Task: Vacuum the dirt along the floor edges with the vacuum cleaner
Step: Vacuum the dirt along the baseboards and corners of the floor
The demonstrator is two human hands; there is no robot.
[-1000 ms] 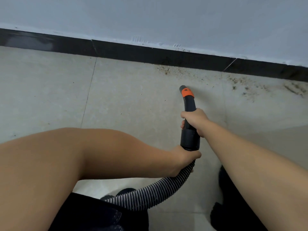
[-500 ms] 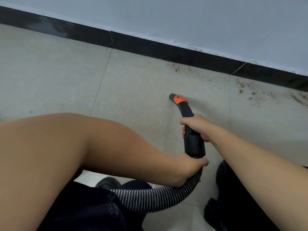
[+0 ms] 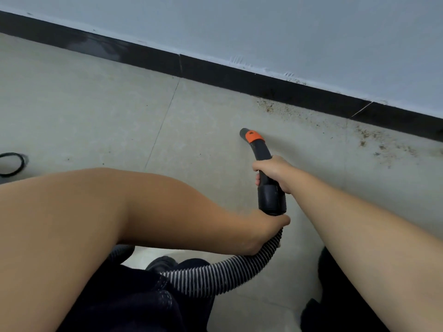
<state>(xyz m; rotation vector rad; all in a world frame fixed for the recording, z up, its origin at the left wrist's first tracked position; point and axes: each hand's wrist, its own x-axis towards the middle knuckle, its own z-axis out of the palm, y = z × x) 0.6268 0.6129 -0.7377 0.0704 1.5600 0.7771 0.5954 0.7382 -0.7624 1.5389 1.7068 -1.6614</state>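
Observation:
A black vacuum nozzle (image 3: 261,152) with an orange collar curves down toward the pale tiled floor. My right hand (image 3: 275,172) grips the nozzle's handle. Lower down, my left hand (image 3: 266,230) holds the ribbed grey-and-black hose (image 3: 227,274) just below the black cuff. Brown dirt (image 3: 369,137) lies scattered along the floor beside the black baseboard (image 3: 239,79), to the right of and beyond the nozzle tip. The nozzle tip stands a little short of the dirt.
A grey wall (image 3: 287,32) rises above the baseboard. A loop of black cable (image 3: 12,164) lies on the floor at the far left. My dark trousers and dark shoes (image 3: 321,310) fill the bottom of the view.
The view has swung to the left and the baseboard now slants more steeply. The nozzle tip has swung left, away from the dirt. Both hands keep their hold.

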